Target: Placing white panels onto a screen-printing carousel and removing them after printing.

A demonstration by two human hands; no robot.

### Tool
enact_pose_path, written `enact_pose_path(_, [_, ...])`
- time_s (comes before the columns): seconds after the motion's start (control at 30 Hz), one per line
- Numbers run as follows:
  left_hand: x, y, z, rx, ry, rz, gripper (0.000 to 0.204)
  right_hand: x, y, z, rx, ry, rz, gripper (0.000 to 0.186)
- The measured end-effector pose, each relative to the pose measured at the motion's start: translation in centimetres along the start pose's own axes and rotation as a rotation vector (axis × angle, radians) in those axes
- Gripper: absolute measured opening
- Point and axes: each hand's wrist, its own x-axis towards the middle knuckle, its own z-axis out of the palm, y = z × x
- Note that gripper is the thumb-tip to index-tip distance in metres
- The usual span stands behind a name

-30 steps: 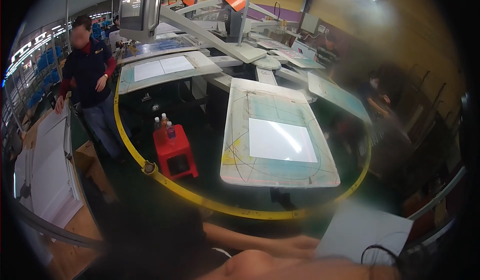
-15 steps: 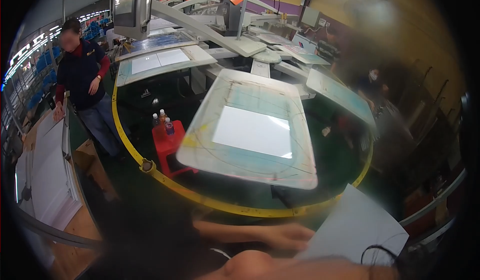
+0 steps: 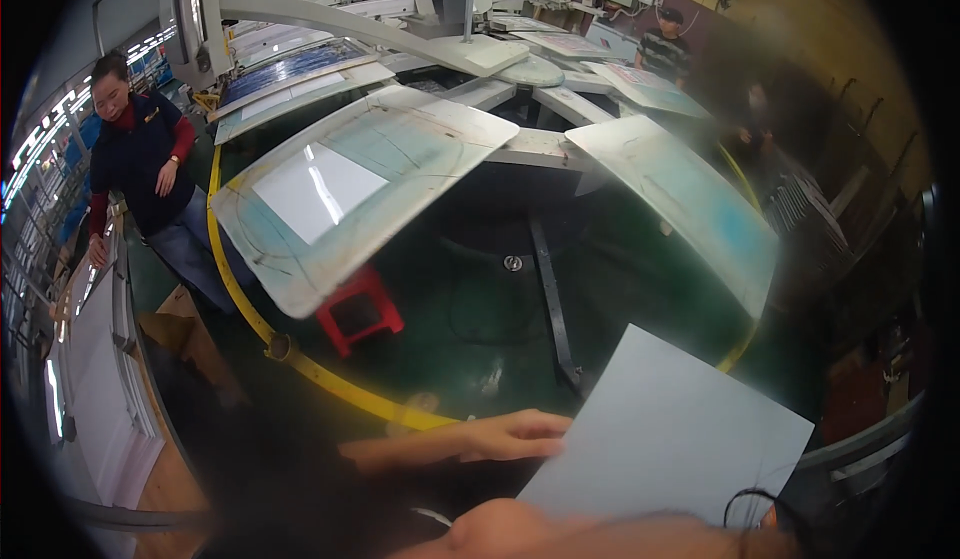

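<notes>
A pale flat sheet (image 3: 665, 414) lies at the lower right, close in front of me. My left hand (image 3: 515, 437) reaches in from the lower left, fingers curved against the sheet's left edge. Blurred bare skin of my right arm crosses the bottom edge below the sheet; I cannot make out that hand's fingers. A dark loop (image 3: 745, 499) overlaps the sheet's lower corner. Ahead, a rotary machine carries stained platens; the left platen (image 3: 440, 124) bears a white sheet (image 3: 318, 189), and the right platen (image 3: 675, 209) shows no sheet.
A co-worker (image 3: 140, 169) stands left beside stacked sheets (image 3: 105, 379). Two more people (image 3: 662, 49) are at the back right. A curved yellow rail (image 3: 350, 394) rings the machine. A red stool (image 3: 365, 314) stands under the left platen; cardboard (image 3: 180, 334) lies left.
The machine's platens have swung leftward, so the middle one now sits at left. My left hand and the pale sheet have moved up in view.
</notes>
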Motion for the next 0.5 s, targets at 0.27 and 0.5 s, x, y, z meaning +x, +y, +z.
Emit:
enact_pose_path(0.27, [-1.2, -1.8, -5.5, 0.074, 0.365, -0.068, 0.035, 11.7, -2.7, 7.7, 0.138, -0.182, 0.011, 0.060])
enact_pose_path(0.5, [0.4, 0.2, -10.2, 0.177, 0.631, -0.145, 0.041, 21.5, -4.0, 16.2, 0.409, -0.361, -0.033, 0.050])
